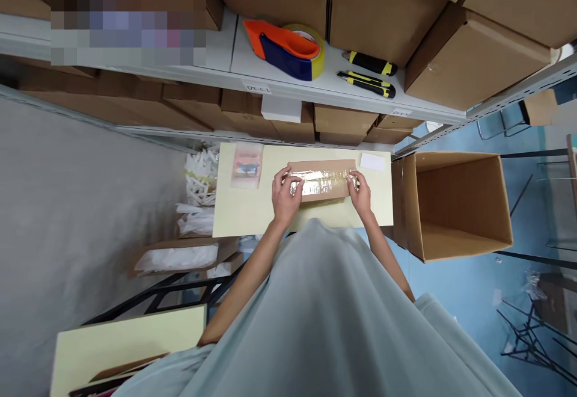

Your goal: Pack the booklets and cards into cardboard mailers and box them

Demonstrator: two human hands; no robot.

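A small flat cardboard box (322, 168) lies on the pale yellow table (243, 213) in front of me, with shiny clear tape (321, 186) along its top. My left hand (286, 195) is at the box's left end, fingers bent over the top and the tape. At the right end my right hand (360, 191) grips the edge, thumb and fingers closed around the corner. To the left of the box is a clear plastic packet (247, 166) with a printed picture. A white paper slip (372, 162) lies near the table's back right.
On the shelf (274, 81) above sit an orange and blue tape dispenser (288, 51) and two utility knives (367, 78), before stacked cartons. A large open carton (464, 204) stands right of the table. Packing material (201, 177) fills boxes at left.
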